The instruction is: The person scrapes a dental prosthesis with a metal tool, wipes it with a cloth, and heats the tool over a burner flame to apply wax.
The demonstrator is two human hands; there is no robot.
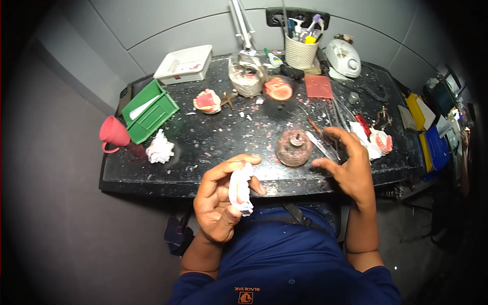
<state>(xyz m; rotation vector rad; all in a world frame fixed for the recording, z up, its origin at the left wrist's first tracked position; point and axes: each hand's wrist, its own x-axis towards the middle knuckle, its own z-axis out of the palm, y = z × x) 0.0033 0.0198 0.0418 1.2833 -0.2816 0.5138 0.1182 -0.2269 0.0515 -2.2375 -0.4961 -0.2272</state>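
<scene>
Blk bench, flecked; L hand pinching wht dental cast; R hand, spread, might tip nearby glass jar if swung inward.

Pale gray panel walls, crossed by thin dark seams, stand behind a black workbench (its top speckled with white and pink debris); a dark wall socket strip sits above the bench's back edge; the floor is plain gray-brown; light glints off the bench's front edge.
</scene>
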